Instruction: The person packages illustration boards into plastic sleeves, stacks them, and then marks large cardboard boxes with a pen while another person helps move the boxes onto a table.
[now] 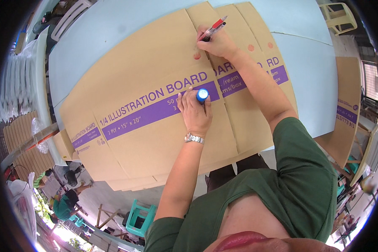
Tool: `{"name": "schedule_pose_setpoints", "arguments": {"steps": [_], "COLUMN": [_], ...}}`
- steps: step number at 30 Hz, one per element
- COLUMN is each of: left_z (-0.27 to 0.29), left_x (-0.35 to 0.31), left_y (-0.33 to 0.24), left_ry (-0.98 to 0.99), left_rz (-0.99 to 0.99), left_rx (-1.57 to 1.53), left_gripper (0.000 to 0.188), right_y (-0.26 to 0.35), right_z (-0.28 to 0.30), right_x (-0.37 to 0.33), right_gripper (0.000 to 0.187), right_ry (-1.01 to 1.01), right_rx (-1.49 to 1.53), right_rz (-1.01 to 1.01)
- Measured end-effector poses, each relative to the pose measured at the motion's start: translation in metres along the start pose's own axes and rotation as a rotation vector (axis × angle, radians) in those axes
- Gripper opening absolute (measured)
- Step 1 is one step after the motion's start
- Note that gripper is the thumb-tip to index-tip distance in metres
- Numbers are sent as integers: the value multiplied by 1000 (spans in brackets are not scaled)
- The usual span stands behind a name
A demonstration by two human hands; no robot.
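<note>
Overlapping flat brown cardboard box sheets (151, 63) with purple print lie in front of me. My right hand (217, 43) is closed around a red pen (219, 22) and a black pen (218, 27), its fingers low against the top sheet near the seam. A red round mark (196, 56) shows just below that hand. On the purple band rests my left hand (195, 110), wearing a silver wristwatch (194, 137). Between its thumb and fingers stands a short blue cylinder (203, 95) with a pale round end; its lower part is hidden.
The sheets lie on a pale blue table (304, 69). More cardboard (347, 105) leans at the right. Plastic-wrapped stacks (17, 80) stand at the left. A teal stool (141, 218) is on the floor near my left arm; another person (65, 205) is at the lower left.
</note>
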State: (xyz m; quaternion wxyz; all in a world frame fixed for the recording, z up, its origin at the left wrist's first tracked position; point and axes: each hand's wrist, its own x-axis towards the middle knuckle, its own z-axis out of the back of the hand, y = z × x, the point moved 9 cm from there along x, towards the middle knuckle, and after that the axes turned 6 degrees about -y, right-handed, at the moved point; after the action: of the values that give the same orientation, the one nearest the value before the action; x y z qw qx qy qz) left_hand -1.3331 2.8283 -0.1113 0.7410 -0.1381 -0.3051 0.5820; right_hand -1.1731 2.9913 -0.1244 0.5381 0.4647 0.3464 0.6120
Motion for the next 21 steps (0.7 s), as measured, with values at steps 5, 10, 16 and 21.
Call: {"name": "schedule_pose_setpoints", "arguments": {"steps": [5,10,16,21], "left_z": [-1,0,-1,-2], "left_x": [1,1,1,0], "left_y": [0,-2,-2,-2], "left_ry": [-5,-13,2,2], "left_rz": [4,0,-3,-14], "left_rx": [-4,0,20,44], "left_gripper": [34,33,32,33], "right_y": [2,-32,-28,-35], "right_z": [6,67,67,62], "right_x": [-1,-8,-28,-25], "right_gripper": [9,6,6,8], "right_ry": [-27,-111,-25,-28], "right_rx": [-13,279,362,372], "right_rz": [-6,-292,-265,-238]}}
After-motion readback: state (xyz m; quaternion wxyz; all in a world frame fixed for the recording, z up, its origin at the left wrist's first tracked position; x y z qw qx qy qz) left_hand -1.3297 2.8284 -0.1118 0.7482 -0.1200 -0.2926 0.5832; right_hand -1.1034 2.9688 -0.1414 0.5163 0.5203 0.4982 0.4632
